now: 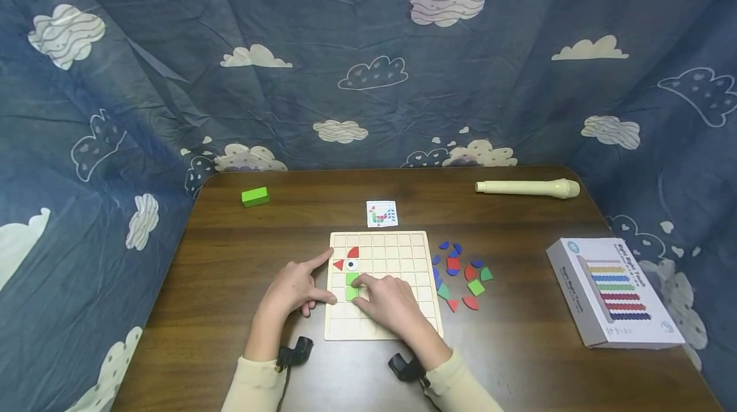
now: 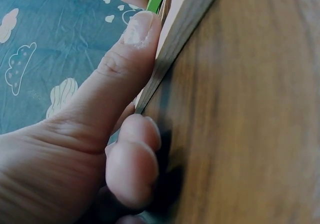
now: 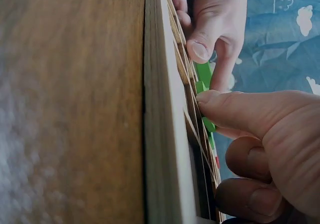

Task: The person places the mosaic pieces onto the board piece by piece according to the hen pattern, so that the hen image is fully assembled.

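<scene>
A wooden grid board (image 1: 411, 271) lies on the table. My right hand (image 1: 391, 302) pinches a lower green square piece (image 1: 352, 294) on it between thumb and forefinger; another green square (image 1: 352, 279) sits directly above. Over those are a white piece with a black dot (image 1: 352, 265), a red triangle (image 1: 338, 265) to its left and a red quarter-round piece (image 1: 354, 252). At the board's left side, my left hand (image 1: 292, 287) touches the edge with spread thumb and forefinger, its other fingers bent underneath. In the right wrist view, my right thumb (image 3: 235, 106) touches green.
Loose red, blue and green pieces (image 1: 453, 263) lie right of the board. A picture card (image 1: 382, 213) lies beyond it. Farther out are a green block (image 1: 255, 197), a cream stick-like object (image 1: 526, 188) and a white box (image 1: 616, 293). A cloud-patterned curtain (image 1: 322, 22) surrounds the table.
</scene>
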{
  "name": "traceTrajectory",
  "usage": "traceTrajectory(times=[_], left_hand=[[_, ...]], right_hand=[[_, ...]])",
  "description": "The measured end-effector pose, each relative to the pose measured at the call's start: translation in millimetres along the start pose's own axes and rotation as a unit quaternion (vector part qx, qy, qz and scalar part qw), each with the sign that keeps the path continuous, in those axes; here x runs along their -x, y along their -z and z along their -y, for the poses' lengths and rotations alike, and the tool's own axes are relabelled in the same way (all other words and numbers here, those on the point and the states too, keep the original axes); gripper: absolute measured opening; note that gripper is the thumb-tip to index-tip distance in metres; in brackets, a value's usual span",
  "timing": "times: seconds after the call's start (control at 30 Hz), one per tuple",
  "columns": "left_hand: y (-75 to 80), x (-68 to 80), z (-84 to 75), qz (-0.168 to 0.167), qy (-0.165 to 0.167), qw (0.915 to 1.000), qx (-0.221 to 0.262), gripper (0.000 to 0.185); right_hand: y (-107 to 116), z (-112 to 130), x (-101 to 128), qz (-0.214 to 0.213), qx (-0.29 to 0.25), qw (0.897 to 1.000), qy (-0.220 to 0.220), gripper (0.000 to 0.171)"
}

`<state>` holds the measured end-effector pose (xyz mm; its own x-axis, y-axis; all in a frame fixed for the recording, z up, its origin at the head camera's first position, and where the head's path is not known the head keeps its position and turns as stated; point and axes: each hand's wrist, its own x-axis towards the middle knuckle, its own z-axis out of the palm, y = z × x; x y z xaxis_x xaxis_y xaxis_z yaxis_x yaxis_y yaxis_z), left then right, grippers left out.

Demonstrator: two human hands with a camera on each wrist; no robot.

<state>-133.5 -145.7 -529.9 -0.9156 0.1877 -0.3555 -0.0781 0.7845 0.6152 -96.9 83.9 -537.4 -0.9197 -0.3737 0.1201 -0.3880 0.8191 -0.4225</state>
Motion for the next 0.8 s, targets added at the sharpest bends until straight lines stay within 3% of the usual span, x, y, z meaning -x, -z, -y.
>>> traceTrajectory(times=[0.23,0.6,0.8], left_hand=[[-1.8,0.1,1.6,-0.004,-0.011,0.9999,-0.008,0.108],[0.0,0.2,-1.2,-0.002,0.003,1.0000,-0.003,0.108],[0.1,0.4,-2.4,0.001,0.008,0.9999,0.009,0.108]], right_hand=[[-1,0,1,0.010,-0.009,1.000,-0.010,0.025],[1,0,0,0.007,-0.022,1.000,-0.004,0.021],[17,-4,5,-0.004,-0.086,0.996,-0.025,0.020]])
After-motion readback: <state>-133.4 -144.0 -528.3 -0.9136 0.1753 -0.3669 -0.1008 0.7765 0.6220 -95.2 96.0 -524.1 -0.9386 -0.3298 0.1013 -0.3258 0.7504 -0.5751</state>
